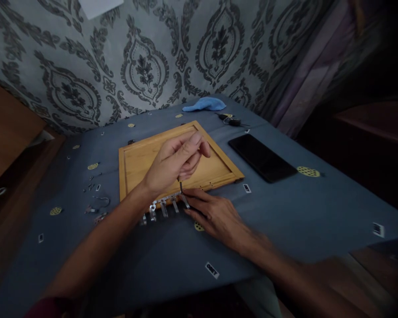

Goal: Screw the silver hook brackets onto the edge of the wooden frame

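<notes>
A wooden framed panel (142, 159) lies on the blue tablecloth, with a metal hook rail (164, 207) along its near edge. Several hooks stick out from the rail toward me. My left hand (182, 159) is closed above the panel around a thin-shafted tool like a screwdriver (181, 187). Its handle is hidden in my fist, and the shaft points down at the rail's right end. Low on the right side, my right hand (215, 216) grips that end of the rail, fingers against the panel's edge and thumb by the last hook.
Right of the panel lies a black phone (262, 157). Behind it are keys (231, 119) and a blue cloth (205, 104). Small metal hooks (101, 202) and other tiny parts are scattered at the left. A patterned wall (146, 66) rises behind the table.
</notes>
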The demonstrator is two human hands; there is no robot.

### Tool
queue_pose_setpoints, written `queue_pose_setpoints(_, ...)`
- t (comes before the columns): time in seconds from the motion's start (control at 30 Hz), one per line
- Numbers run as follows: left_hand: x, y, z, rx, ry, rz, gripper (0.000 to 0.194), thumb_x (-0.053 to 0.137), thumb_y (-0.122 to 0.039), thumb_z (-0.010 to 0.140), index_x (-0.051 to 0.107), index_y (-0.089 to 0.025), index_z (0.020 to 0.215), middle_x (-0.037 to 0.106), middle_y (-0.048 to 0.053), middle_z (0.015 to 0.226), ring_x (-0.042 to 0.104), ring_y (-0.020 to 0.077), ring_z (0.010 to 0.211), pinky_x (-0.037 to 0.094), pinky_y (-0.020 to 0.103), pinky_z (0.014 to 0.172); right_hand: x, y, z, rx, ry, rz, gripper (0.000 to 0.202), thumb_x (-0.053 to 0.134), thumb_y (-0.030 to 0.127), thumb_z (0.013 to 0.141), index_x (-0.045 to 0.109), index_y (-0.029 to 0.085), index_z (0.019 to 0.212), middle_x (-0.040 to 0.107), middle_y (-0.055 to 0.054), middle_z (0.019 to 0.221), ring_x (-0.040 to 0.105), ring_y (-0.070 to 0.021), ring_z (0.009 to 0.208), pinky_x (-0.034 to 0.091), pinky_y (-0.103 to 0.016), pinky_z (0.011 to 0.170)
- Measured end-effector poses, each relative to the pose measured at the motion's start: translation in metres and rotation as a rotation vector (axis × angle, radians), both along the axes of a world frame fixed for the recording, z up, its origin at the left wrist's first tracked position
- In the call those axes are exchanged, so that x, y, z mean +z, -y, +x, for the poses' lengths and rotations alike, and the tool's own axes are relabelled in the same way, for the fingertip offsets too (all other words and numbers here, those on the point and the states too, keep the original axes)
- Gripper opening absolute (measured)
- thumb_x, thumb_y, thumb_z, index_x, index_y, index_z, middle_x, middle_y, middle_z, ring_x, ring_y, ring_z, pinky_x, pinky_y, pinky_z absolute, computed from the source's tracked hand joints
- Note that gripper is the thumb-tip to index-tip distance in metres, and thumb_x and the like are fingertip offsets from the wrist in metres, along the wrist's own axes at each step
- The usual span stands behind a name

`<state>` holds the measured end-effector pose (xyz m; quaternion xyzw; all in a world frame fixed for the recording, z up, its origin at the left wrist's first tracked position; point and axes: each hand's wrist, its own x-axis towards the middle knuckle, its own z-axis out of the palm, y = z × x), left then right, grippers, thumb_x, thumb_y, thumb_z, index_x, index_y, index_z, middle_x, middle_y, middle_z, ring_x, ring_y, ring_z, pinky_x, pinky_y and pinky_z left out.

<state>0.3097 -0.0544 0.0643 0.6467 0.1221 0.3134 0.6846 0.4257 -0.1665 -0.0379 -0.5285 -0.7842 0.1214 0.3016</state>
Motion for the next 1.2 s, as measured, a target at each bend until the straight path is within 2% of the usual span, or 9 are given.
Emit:
queue_pose_setpoints(0.07,-0.003,0.005,0.001,0.186,0.027,-0.009,0.043,0.07,-0.058,0.089,0.06,-0.018,0.077,0.039,-0.008,0.051,0.033,0.0062,0.043,0.03,0.02,0.042,0.0,0.0,0.0,0.009,-0.01,-0.002,0.025,0.058,0.019,0.1,0.074,0.017,0.119,0.071,-0.012,0.132,0.076,-0.026,0.105,0.065,-0.039,0.085)
queue_pose_setpoints(0.13,-0.004,0.011,0.0,0.339,0.069,-0.024,0.042,0.07,-0.058,0.09,0.06,-0.019,0.077,0.04,-0.007,0.051,0.033,0.0067,0.044,0.03,0.02,0.043,0.0,0.0,0.0,0.012,-0.014,-0.003,0.026,0.057,0.019,0.101,0.073,0.017,0.12,0.071,-0.012,0.133,0.075,-0.027,0.107,0.065,-0.041,0.085)
queue_pose_setpoints(0.3,0.003,0.025,-0.007,0.502,0.195,0.054,0.043,0.065,-0.059,0.093,0.059,-0.021,0.075,0.028,-0.009,0.048,0.019,0.0077,0.041,0.018,0.024,0.039,-0.003,0.0,0.001,0.002,0.003,-0.011,0.028,0.056,0.022,0.101,0.073,0.017,0.123,0.071,-0.013,0.134,0.076,-0.0272,0.104,0.065,-0.041,0.084)
queue_pose_setpoints(0.43,0.006,0.031,-0.01,0.478,0.192,0.084,0.042,0.062,-0.058,0.095,0.06,-0.021,0.076,0.028,-0.009,0.048,0.021,0.0079,0.041,0.019,0.023,0.039,-0.003,0.0,0.001,0.001,-0.003,-0.012,0.026,0.056,0.022,0.102,0.074,0.017,0.12,0.071,-0.011,0.133,0.076,-0.0262,0.103,0.065,-0.039,0.083)
queue_pose_setpoints(0.6,-0.002,0.03,-0.008,0.447,0.145,0.055,0.044,0.061,-0.06,0.095,0.06,-0.02,0.079,0.029,-0.009,0.049,0.022,0.0077,0.042,0.02,0.022,0.04,-0.003,0.0,0.0,-0.013,0.024,-0.004,0.024,0.058,0.023,0.101,0.074,0.016,0.118,0.072,-0.011,0.133,0.077,-0.028,0.103,0.066,-0.039,0.082)
queue_pose_setpoints(0.87,-0.006,0.031,-0.007,0.41,0.134,0.028,0.042,0.061,-0.058,0.096,0.059,-0.019,0.079,0.031,-0.009,0.05,0.022,0.0077,0.043,0.021,0.022,0.042,0.001,0.0,-0.001,-0.006,0.003,-0.027,0.026,0.057,0.021,0.102,0.074,0.018,0.121,0.072,-0.011,0.132,0.076,-0.0254,0.103,0.066,-0.039,0.083)
queue_pose_setpoints(1.1,-0.011,0.028,-0.008,0.407,0.132,0.056,0.037,0.06,-0.053,0.098,0.06,-0.02,0.082,0.033,-0.009,0.051,0.023,0.0088,0.044,0.023,0.022,0.043,0.0,0.0,0.0,-0.005,0.013,-0.024,0.028,0.056,0.023,0.102,0.073,0.017,0.123,0.071,-0.012,0.134,0.077,-0.0268,0.101,0.066,-0.04,0.081)
queue_pose_setpoints(1.2,-0.012,0.028,-0.009,0.415,0.105,0.109,0.031,0.057,-0.047,0.101,0.061,-0.021,0.087,0.038,-0.007,0.055,0.031,0.0101,0.048,0.03,0.023,0.047,-0.001,0.0,0.0,-0.005,0.012,-0.021,0.028,0.056,0.023,0.102,0.073,0.017,0.122,0.071,-0.012,0.133,0.076,-0.0268,0.102,0.066,-0.041,0.081)
